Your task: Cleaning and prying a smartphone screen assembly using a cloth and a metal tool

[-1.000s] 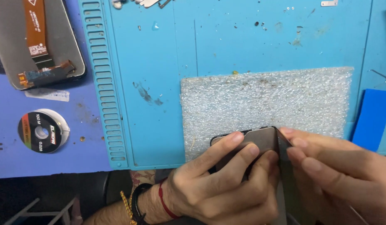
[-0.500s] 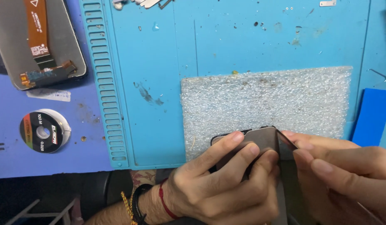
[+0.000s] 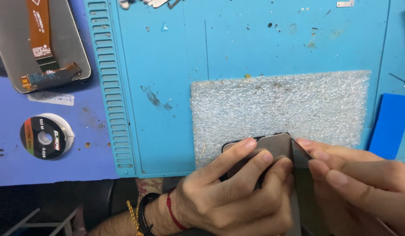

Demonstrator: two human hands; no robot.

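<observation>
Both hands work at the near edge of the bench, over a sheet of bubble wrap (image 3: 279, 111) that lies on a blue mat (image 3: 237, 43). The left hand (image 3: 237, 196) grasps a phone (image 3: 272, 146): its fingers are curled over the grey upper face, pressing it down onto the bubble wrap. The right hand (image 3: 364, 183) is closed in a pinch at the phone's right edge, fingertips touching a thin dark edge or layer there. Whether the pinch holds a separate tool or the layer itself cannot be told; the hands cover most of the phone.

Progress, as a judgement: the work appears to be at an early or middle stage of separating a layer along the right edge. Only the far corner of the phone is exposed, and no layer is seen fully lifted off. The greater part of the edge seems to remain closed.

Containers: none holds anything that can be made out. The ribbed strip (image 3: 113, 87) at the mat's left side has slots that show no content.

Other items: a detached screen panel (image 3: 36, 43) with an orange flex cable lies far left, off the mat. A spool (image 3: 46, 136) of wire lies near left, well apart from the hands. A blue card (image 3: 389, 124) lies just right of the bubble wrap. Small metal parts (image 3: 156, 3) lie at the far edge of the mat.
</observation>
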